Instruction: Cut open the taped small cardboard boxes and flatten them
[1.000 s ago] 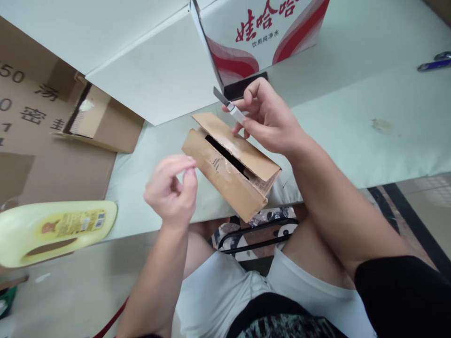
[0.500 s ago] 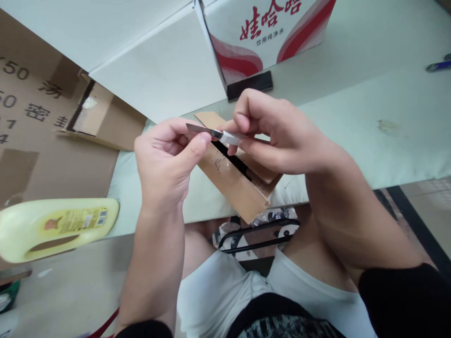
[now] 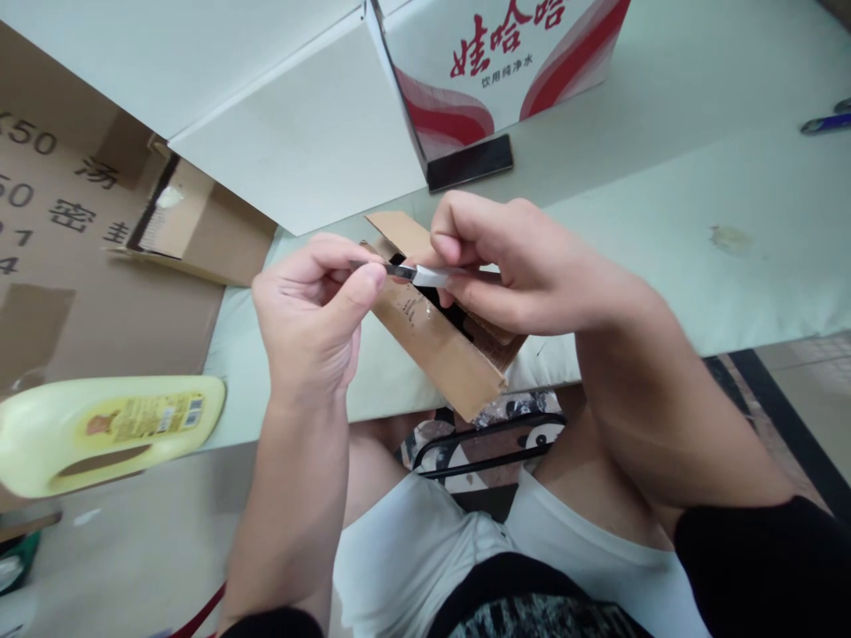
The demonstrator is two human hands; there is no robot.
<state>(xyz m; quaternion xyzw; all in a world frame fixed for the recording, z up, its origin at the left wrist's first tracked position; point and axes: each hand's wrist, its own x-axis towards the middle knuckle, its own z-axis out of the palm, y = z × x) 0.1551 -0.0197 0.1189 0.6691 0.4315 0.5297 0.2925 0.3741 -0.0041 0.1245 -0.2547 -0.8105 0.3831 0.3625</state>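
Note:
Both of my hands hold a small knife point(image 3: 429, 276) with a white handle and a thin dark metal blade, level above a small open carton. My left hand point(image 3: 306, 310) is closed, pinching the blade end between thumb and forefinger. The handle is gripped by the bent fingers of my right hand point(image 3: 538, 270), which cover its far end. Underneath, the brown cardboard carton point(image 3: 442, 350) lies slanted at the edge of the pale green padded surface point(image 3: 665, 221), with one flap raised and a dark gap along its top.
A black phone-like slab point(image 3: 471, 163) lies before the white and red box point(image 3: 505, 97). Left of it are a white panel point(image 3: 299, 133), a large brown carton point(image 3: 99, 292) and a yellow bottle point(image 3: 146, 416) on its side. A blue pen-like item point(image 3: 824, 124) lies far right.
The knife and both hands have come slightly lower, towards me. The blade has turned, so less of its flat side shows. The carton underneath stays in place.

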